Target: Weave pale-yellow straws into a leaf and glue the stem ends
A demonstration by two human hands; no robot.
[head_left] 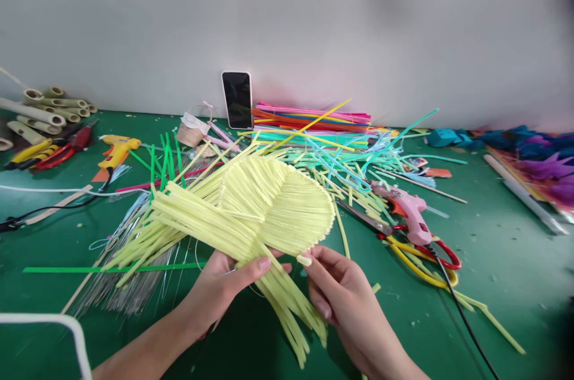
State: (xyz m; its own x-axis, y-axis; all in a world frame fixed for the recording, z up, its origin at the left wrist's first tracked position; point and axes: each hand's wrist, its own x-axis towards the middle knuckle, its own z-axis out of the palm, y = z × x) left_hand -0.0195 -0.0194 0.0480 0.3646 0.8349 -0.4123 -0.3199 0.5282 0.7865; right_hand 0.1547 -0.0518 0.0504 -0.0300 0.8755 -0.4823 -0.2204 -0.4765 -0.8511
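A leaf-like piece of pale yellow pipe cleaners [296, 207] is held up over the table, rounded, with a ridge down its middle. Loose stem ends fan out from its base to the left and below. My left hand [235, 278] is closed round the base, thumb lying across the stems on the near side; its other fingers are mostly behind the piece. With thumb and forefinger, my right hand [334, 284] pinches the tip of one pale yellow pipe cleaner [304, 260] at the lower right edge of the leaf.
Piled pipe cleaners [309, 120] lie behind, near an upright phone [237, 99]. Scissors [372, 218] and a pink glue gun [410, 213] with a trailing cord are to the right. A yellow glue gun [117, 150], pliers [67, 150] and bamboo pieces [58, 108] sit left on the green table.
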